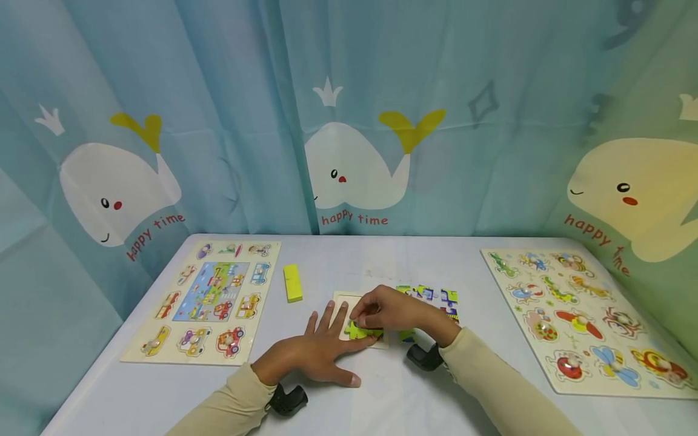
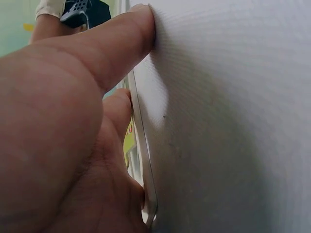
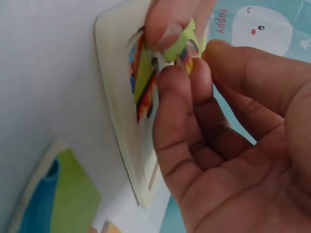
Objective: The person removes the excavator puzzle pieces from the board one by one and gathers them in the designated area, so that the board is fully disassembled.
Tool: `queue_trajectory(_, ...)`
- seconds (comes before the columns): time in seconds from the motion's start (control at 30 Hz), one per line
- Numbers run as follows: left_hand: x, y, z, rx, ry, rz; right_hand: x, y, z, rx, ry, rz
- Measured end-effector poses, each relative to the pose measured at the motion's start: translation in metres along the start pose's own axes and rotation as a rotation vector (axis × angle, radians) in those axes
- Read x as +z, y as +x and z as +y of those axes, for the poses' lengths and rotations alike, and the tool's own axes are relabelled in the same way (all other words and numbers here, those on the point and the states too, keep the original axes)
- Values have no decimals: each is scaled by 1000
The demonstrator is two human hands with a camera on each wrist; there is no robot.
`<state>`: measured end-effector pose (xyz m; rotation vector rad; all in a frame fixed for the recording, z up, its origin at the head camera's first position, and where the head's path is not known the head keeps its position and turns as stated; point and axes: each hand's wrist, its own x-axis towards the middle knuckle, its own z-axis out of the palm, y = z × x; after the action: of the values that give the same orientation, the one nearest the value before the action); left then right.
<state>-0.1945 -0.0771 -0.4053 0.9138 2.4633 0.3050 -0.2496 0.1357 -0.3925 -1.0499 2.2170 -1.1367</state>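
My left hand (image 1: 316, 354) lies with its fingers spread on the white table and on the edge of a small wooden puzzle tray (image 1: 339, 298). Its index finger reaches across the tray's lower part, touching the pieces. Above the tray, my right hand (image 1: 391, 307) has curled fingers. In the right wrist view its thumb and fingertips pinch a small yellow-green puzzle piece (image 3: 178, 49), close to a left fingertip. Joined pieces (image 3: 144, 80) with yellow-green and red print lie inside the tray. The right hand partly covers them in the head view.
Loose puzzle pieces (image 1: 428, 293) lie right of the tray, partly behind the right wrist. A yellow block (image 1: 292, 283) sits up and left. A vehicle peg board (image 1: 218, 358) is on the left and an insect peg board (image 1: 545, 357) on the right. A curtain (image 1: 245, 151) hangs behind.
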Motion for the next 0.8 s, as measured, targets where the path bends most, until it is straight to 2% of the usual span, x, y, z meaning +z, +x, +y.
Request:
queue_trajectory(0.27,0,0,0,2,-5,6,5,6,5,-10,0,-11)
queue_trajectory(0.43,0,-1,2,2,-2,5,5,5,4,-26,16,29)
queue_trajectory(0.63,-1,-2,1,-10,-22,-1,-1,0,4,17,-35,79)
queue_trajectory(0.8,-2,-2,0,0,-44,-8,-7,-10,6,55,-36,95)
